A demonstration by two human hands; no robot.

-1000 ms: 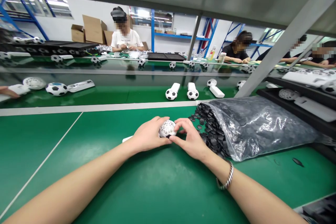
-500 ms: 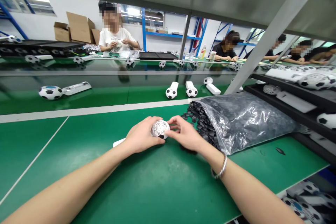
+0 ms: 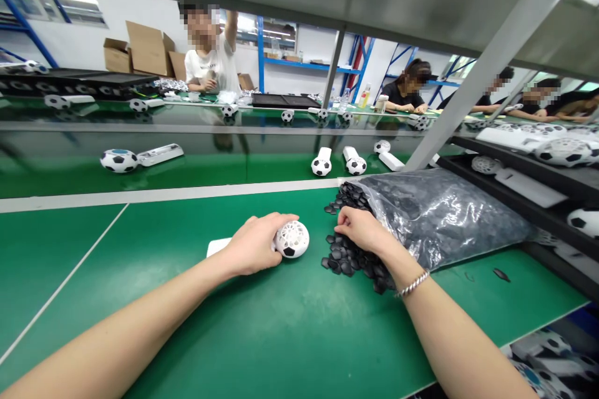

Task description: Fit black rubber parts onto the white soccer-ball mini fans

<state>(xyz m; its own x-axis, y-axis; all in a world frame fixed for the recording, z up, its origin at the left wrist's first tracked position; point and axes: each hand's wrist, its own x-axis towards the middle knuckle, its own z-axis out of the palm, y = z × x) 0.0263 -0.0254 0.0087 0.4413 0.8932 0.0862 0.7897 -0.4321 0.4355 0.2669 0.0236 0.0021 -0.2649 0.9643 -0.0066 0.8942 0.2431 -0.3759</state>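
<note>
The left hand (image 3: 255, 244) is closed around a white openwork shell (image 3: 292, 239), its fingers lying over the top, while the right hand (image 3: 360, 230) reaches with curled fingers onto a heap of black pieces (image 3: 346, 260); whether those fingers have pinched a piece cannot be told. The shell sits on the near side of the green bench (image 3: 140, 305), just left of the heap and directly in front of the person, though whether it bears on the bench or is held just above it is unclear. This arrangement seems to put one hand in charge of steadying the shell and leave the other free for the pieces. The bag (image 3: 435, 218), clear plastic and packed with more of them, lies on its side with its mouth toward the hands, apparently so the pieces spill within easy reach. The shell is a rounded lattice pierced by many small openings, with one black patch (image 3: 289, 252) showing low on its face. A white handle (image 3: 219, 247) lies just beside the left hand, partly hidden behind it. Beyond a white strip, finished-looking footballs (image 3: 321, 166) and more handles stand on the next bench, and a black tray (image 3: 505, 177) on the right holds similar parts
</note>
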